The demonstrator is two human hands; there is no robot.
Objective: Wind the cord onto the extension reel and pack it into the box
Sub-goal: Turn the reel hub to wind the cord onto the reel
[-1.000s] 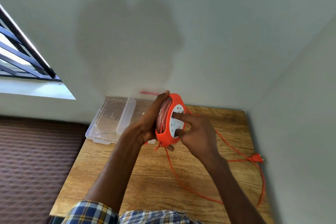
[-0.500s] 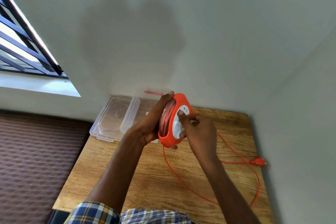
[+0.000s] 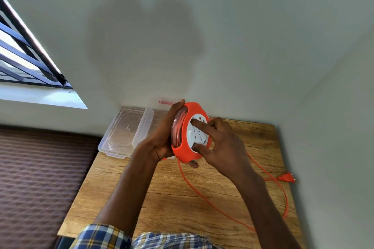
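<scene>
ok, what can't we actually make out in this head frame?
- Box interior: the left hand and reel cover most of it; only its clear lid shows well.
- How much cord is wound: the reel's orange rim and the left hand's fingers hide the spool.
- Socket markings on the reel's white face: too small, partly under the right hand.
- Plug prongs: too small.
- Red item at the wall: partly hidden behind the left hand, unidentifiable.

Your wooden table (image 3: 162, 204) carries: one clear plastic box (image 3: 150, 127) with its lid (image 3: 123, 135) alongside, far left corner; loose orange cord (image 3: 202, 196); its plug (image 3: 285, 178), right edge.
</scene>
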